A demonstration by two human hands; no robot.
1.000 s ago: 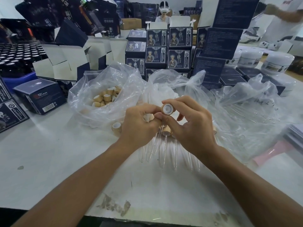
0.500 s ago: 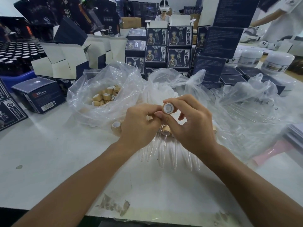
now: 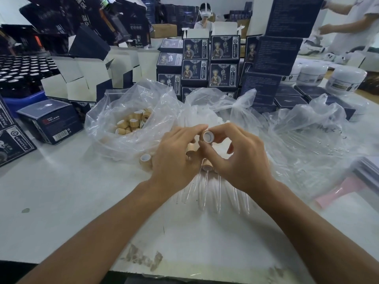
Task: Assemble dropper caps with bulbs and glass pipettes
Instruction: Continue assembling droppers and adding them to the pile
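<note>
My right hand (image 3: pixel 238 158) pinches a tan dropper cap (image 3: pixel 208 136) between thumb and fingers, its white-lined opening turned toward me. My left hand (image 3: pixel 176 156) is close against it on the left, fingertips at the cap's rim; what those fingertips hold is hidden. Finished droppers (image 3: pixel 207 181) with tan caps and clear glass pipettes lie in a fan on the table under both hands. One loose cap (image 3: pixel 146 159) stands to the left of my left hand. A clear bag (image 3: pixel 106 128) holds several tan caps (image 3: pixel 131 123). White bulbs fill the middle bag (image 3: pixel 205 113).
A third clear bag (image 3: pixel 307 140) at the right holds glass pipettes. Dark blue cartons (image 3: pixel 209 64) are stacked behind the bags, with open white-lined boxes (image 3: pixel 82 78) at the left and white jars (image 3: pixel 346 78) at the right. Other people work at the back.
Both hands have stayed together over the droppers. The cap has turned slightly in my right fingers, and my left fingertips have shifted at its rim.
</note>
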